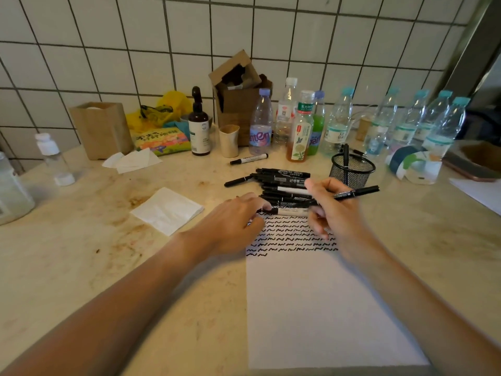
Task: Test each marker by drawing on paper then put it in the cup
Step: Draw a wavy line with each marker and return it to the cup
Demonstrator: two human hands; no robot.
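Observation:
A white sheet of paper [320, 308] lies on the counter, its upper part covered with rows of black squiggles. Above it sits a pile of several black markers [284, 183]. My right hand [333, 213] grips one black marker [360, 191], whose far end points right toward the black mesh cup [352, 169]. One marker stands in that cup. My left hand [235, 223] rests at the paper's top left corner, fingers touching a white-barrelled marker [287, 211] at the pile's near edge. A lone marker [249, 159] lies further back.
Several plastic bottles [336, 123] line the tiled wall, along with a brown pump bottle [199, 131], a beige cup [229, 141], cardboard boxes [238, 104] and a snack bag [160, 141]. A folded napkin [166, 210] lies left of my left hand.

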